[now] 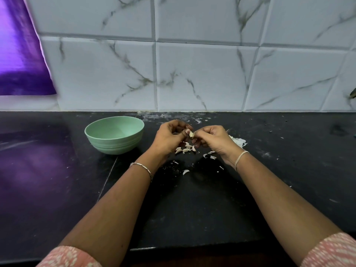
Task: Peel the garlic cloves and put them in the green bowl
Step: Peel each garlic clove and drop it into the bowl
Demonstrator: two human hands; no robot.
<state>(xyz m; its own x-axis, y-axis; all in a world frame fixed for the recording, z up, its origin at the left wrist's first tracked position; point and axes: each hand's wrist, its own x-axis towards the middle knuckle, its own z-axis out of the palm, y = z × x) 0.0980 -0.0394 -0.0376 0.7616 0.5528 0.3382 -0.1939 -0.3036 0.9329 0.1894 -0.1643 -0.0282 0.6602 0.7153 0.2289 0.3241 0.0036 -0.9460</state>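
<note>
garlic clove (191, 134) up off the counter, pinched between my two hands, thumb and fingertips of each curled onto it. left hand (169, 137) grips it from the left, right hand (213, 139) from the right, knuckles nearly touching. whether its skin is partly off, i cannot tell; too small. directly below, a small heap of loose cloves (185, 150) lies on the black counter (192, 205). papery skins (238, 142) lie just behind my right hand, with stray flakes scattered nearer me. green bowl (115, 145) stands upright to the left of my left hand, near but apart. thin bracelet (141, 167) on left wrist, pale band (241, 157) on right. marbled tile wall (202, 74) behind; purple cloth (19, 54) hangs far left.
</note>
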